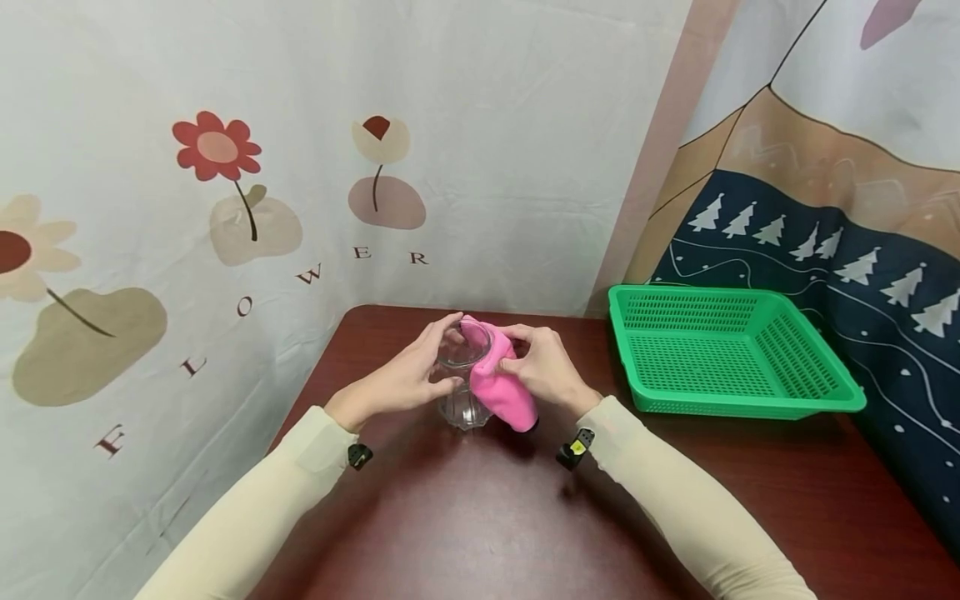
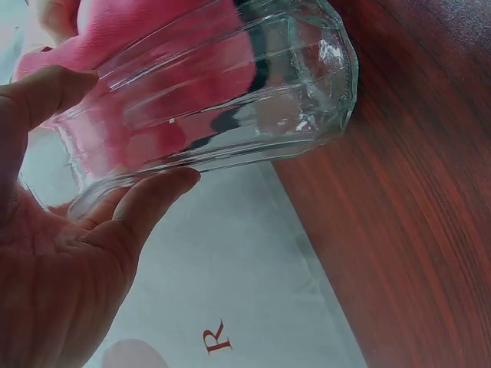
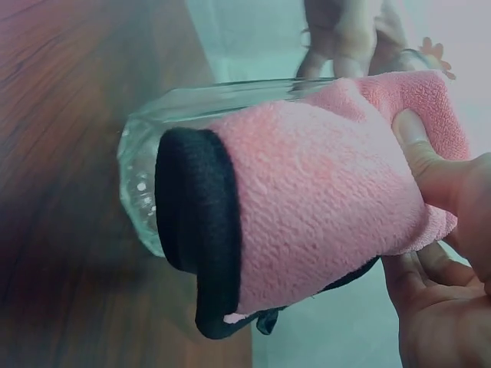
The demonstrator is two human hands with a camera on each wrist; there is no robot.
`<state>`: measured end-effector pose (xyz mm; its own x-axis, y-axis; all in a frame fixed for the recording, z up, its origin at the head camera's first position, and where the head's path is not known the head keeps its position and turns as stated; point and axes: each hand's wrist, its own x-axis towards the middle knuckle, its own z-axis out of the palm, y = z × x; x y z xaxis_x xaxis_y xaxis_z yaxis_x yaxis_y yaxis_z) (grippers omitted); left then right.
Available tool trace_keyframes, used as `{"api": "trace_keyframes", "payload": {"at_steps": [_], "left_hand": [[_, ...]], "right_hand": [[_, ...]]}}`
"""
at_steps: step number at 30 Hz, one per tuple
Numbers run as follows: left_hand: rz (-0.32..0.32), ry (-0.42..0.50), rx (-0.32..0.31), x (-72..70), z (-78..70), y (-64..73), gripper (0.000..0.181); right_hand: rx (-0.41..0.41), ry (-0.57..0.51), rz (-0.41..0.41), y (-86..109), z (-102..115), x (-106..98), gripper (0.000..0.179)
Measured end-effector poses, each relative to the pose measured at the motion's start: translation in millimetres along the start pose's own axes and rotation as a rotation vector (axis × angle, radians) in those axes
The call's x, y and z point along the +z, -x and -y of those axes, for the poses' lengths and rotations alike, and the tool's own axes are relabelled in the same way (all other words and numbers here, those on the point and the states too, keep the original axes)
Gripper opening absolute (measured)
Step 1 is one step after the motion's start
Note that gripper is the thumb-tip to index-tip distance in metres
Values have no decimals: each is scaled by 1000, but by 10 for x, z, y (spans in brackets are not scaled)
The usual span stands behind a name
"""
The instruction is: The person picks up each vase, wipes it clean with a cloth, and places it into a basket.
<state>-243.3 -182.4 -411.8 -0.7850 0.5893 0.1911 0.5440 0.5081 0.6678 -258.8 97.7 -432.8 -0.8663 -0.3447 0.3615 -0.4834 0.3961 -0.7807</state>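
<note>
A clear, faceted glass jar point(image 1: 463, 410) stands upright on the table with its mouth up. Around its upper part curl the thumb and fingers of my left hand point(image 1: 408, 371), gripping it from the left; the left wrist view shows this hand point(image 2: 73, 253) near the rim. A pink towel point(image 1: 504, 398) with a black border drapes over the jar's right side, its top end at the rim. My right hand point(image 1: 551, 367) pinches the towel near the rim, thumb on the outside in the right wrist view. The towel point(image 3: 314, 199) covers much of the jar point(image 3: 142, 184) there.
To the right, a green perforated plastic basket point(image 1: 750, 400) sits on the dark red-brown table point(image 1: 465, 525). Printed fabric curtains point(image 1: 510, 167) hang close behind the table's back edge and along its sides.
</note>
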Motion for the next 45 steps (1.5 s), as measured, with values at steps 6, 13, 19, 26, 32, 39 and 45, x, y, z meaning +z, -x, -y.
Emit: {"api": "trace_keyframes", "payload": {"at_steps": [6,13,19,26,32,39,45], "left_hand": [[-5,-19,-3,-3,-9,-14,102],[-7,-26,-13,-6,-26,-14,103],[-7,-30,-13,17,-13,-9,103],[-9,-27,-27,13,-20,10,105],[-14,-23,-26,11,-19,8,104],[-19,-22,-27,15,-21,-4,104],[-16,-17,-21,22,-28,-4,104]], "right_hand": [[19,-48,-70,25,57,-114,45],[35,-57,-118,56,107,-248,43],[-3,61,-153,119,113,-357,44],[-103,232,-152,218,62,-466,46],[-174,359,-83,279,0,-511,47],[-280,525,-5,346,-86,-498,47],[-398,736,6,428,-164,-444,64]]}}
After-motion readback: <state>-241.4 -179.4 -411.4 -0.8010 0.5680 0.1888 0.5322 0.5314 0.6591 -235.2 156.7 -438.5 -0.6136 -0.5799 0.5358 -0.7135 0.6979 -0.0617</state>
